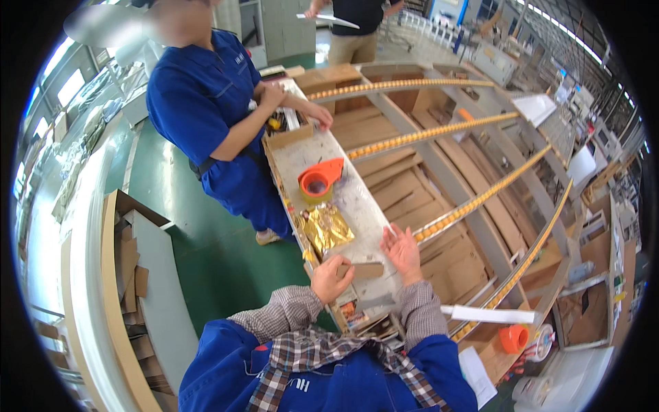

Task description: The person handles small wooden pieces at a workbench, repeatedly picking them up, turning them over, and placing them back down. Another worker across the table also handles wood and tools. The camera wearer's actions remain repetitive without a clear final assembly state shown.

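Observation:
My left hand [332, 279] is at the near end of a narrow white worktop [371, 226], its fingers curled in. Beside those fingertips lies a flat brown strip [368, 270]; whether they grip it I cannot tell. My right hand [403, 255] rests over the worktop's right edge, palm turned up, fingers spread, holding nothing. Just beyond my left hand is a crinkled gold foil packet [329, 229]. Farther along the worktop stands an orange tape dispenser [320, 180] with a roll in it.
Rows of yellow-orange rollers [480, 199] run across a frame to my right, over brown boards. A co-worker in blue [206, 110] leans at the far left of the worktop. Nearer are a white bar [491, 314], an orange roll [513, 338] and a cardboard bin [110, 275].

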The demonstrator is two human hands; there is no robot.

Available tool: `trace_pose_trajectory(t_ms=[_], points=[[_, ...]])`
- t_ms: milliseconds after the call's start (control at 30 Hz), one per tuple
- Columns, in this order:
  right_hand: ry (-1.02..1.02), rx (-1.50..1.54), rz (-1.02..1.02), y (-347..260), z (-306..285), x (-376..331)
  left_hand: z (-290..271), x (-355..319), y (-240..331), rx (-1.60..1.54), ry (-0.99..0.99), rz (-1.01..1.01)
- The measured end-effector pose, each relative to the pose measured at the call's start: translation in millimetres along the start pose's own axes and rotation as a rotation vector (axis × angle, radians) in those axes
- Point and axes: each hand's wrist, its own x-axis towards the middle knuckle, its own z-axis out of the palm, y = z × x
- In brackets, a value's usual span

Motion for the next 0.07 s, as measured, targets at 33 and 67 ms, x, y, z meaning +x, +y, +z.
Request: trace_pose_trajectory(t_ms=[33, 67], points=[[-0.030, -0.006, 0.013, 0.5, -2.6, 5.6, -1.0, -2.0, -0.8, 0.009, 0.007, -0.009], [-0.048, -0.012, 0.022, 3.6, -7.1, 10.6, -3.9, -3.2, 0.1, 0.028, -0.006, -0.024]])
